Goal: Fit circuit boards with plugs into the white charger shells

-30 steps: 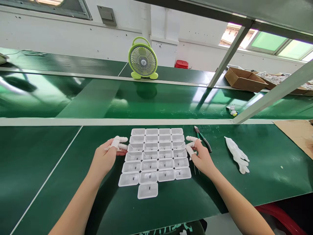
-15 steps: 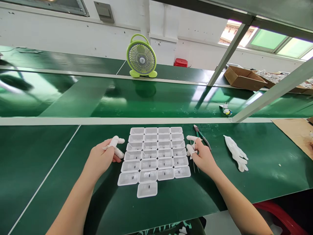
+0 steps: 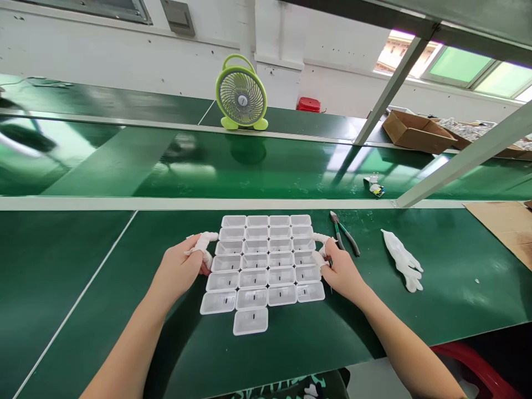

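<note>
Trays [image 3: 255, 261] have our left hand [image 3: 187, 261] and right hand [image 3: 338, 267] flanking them, perhaps for straighter rows; we cannot tell either hand's grip.

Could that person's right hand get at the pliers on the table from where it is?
Probably yes: the pliers lie just beyond the right hand, and nothing seems to stand between them. That hand is busy at the edge of the white trays, though, so it would need to leave those first.
</note>
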`<action>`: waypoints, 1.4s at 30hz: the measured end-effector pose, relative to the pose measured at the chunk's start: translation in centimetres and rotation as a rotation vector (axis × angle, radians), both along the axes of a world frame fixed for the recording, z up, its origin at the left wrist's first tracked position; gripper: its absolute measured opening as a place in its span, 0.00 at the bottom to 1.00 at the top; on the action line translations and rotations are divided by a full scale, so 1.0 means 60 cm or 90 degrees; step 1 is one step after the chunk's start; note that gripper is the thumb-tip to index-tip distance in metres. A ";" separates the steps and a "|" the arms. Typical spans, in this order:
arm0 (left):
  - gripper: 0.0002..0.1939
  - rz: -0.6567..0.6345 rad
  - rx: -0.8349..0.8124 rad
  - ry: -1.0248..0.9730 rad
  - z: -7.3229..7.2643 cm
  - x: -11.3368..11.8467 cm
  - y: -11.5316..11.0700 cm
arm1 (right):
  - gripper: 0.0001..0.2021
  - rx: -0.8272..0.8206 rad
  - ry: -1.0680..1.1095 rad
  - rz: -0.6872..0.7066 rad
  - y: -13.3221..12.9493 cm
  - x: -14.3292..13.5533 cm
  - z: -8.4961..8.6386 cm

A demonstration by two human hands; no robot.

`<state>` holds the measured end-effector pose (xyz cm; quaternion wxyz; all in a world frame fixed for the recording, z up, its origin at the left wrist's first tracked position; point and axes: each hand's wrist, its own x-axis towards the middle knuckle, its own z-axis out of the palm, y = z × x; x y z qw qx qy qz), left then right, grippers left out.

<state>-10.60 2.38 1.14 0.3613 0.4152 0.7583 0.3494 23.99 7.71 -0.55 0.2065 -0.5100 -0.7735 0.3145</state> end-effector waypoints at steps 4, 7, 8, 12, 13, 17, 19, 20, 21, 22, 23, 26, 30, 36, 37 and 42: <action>0.25 -0.013 0.015 0.024 -0.006 0.001 -0.001 | 0.09 0.006 0.000 0.004 -0.001 -0.002 0.005; 0.23 -0.020 0.020 0.030 -0.011 -0.001 -0.001 | 0.08 0.009 -0.001 0.005 -0.002 -0.003 0.006; 0.23 -0.024 0.019 0.032 -0.013 -0.003 0.000 | 0.08 0.011 -0.002 0.005 -0.002 -0.003 0.006; 0.27 -0.023 0.001 0.120 -0.013 -0.008 0.000 | 0.09 0.018 -0.011 0.001 -0.002 -0.001 0.004; 0.26 -0.012 0.015 0.177 -0.010 -0.008 -0.004 | 0.08 0.020 -0.012 -0.003 -0.002 0.000 0.003; 0.12 -0.152 0.276 0.396 0.019 0.019 -0.042 | 0.13 0.023 -0.005 -0.033 0.004 0.006 0.000; 0.06 -0.389 0.438 0.419 0.035 0.050 -0.070 | 0.17 0.024 0.018 -0.053 0.009 0.008 0.000; 0.04 -0.493 0.498 0.423 0.040 0.066 -0.083 | 0.17 0.024 0.032 -0.062 0.012 0.009 0.000; 0.04 -0.571 0.525 0.433 0.042 0.082 -0.095 | 0.17 0.025 0.047 -0.070 0.013 0.010 0.001; 0.04 -0.625 0.538 0.445 0.041 0.096 -0.105 | 0.17 0.028 0.059 -0.078 0.014 0.010 0.002; 0.04 -0.657 0.542 0.467 0.036 0.107 -0.112 | 0.17 0.033 0.066 -0.084 0.014 0.010 0.004; 0.10 -0.669 0.523 0.549 0.006 0.120 -0.122 | 0.17 0.054 0.062 -0.103 0.012 0.009 0.008; 0.13 -0.662 0.499 0.614 -0.033 0.113 -0.122 | 0.19 0.077 0.029 -0.156 0.025 0.017 0.006; 0.11 -0.653 0.614 0.463 -0.046 0.131 -0.130 | 0.22 0.095 -0.112 -0.297 0.168 0.074 0.010; 0.13 -0.634 0.646 0.438 -0.050 0.138 -0.132 | 0.23 0.099 -0.147 -0.321 0.202 0.084 0.012; 0.10 -0.639 0.703 0.423 -0.084 0.161 -0.136 | 0.21 0.072 -0.300 -0.352 0.333 0.097 0.016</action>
